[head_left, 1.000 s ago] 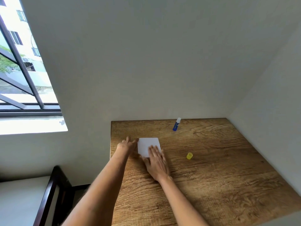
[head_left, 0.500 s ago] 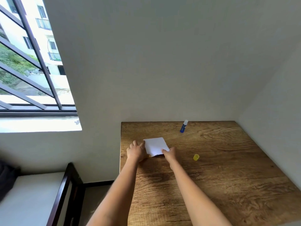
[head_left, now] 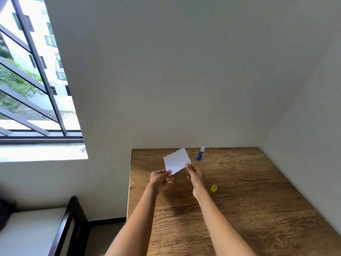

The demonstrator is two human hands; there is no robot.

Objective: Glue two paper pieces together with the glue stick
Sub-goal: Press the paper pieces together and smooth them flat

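Observation:
A white paper is lifted off the wooden table and tilted up toward me. My left hand pinches its lower left corner. My right hand pinches its lower right edge. I cannot tell whether it is one sheet or two stuck together. A blue glue stick with its white tip bare lies near the table's far edge, just right of the paper. Its yellow cap stands on the table right of my right wrist.
White walls close in the table at the back and on the right. A barred window is at the left. A dark wooden bed frame with a white mattress stands left of the table, below the sill.
The paper lay flat on the table under my hands. Both hands have pinched its near edge and raised it off the table, tilted up.

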